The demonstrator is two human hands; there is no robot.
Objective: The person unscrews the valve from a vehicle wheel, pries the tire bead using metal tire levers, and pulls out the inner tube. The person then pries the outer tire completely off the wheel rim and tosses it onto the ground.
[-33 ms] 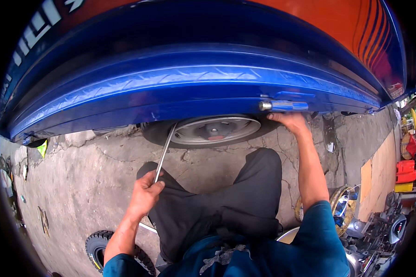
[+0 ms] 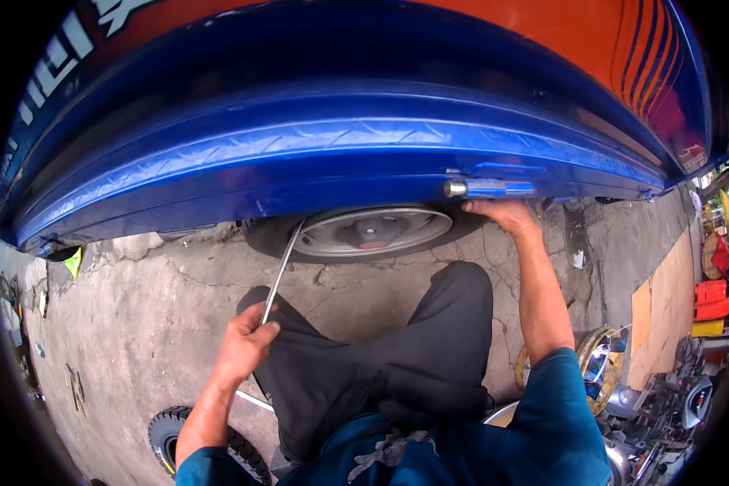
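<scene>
My left hand (image 2: 249,344) is closed around a slim metal bar, a tire lever (image 2: 279,277), whose far end meets the left edge of a wheel rim (image 2: 373,232). The black tire (image 2: 261,236) around that rim sits partly under the blue body panel (image 2: 243,182) of a vehicle. My right hand (image 2: 506,217) reaches beneath the panel at the tire's right side, its thumb near the tire. The other fingers are hidden. Just above this hand, a blue metal cylinder with a bare end, like a hinge (image 2: 490,189), is fixed on the panel.
A knobby tire (image 2: 164,429) lies on the cracked concrete floor (image 2: 121,324) at lower left. Wheel rims (image 2: 606,364) stand at right, beside a heap of metal parts (image 2: 688,405) and a board (image 2: 664,308). Red containers (image 2: 710,301) are farther right.
My left hand and the lever have shifted slightly left and toward me. The wheel and the blue panel sit a little farther left. My right hand has barely moved.
</scene>
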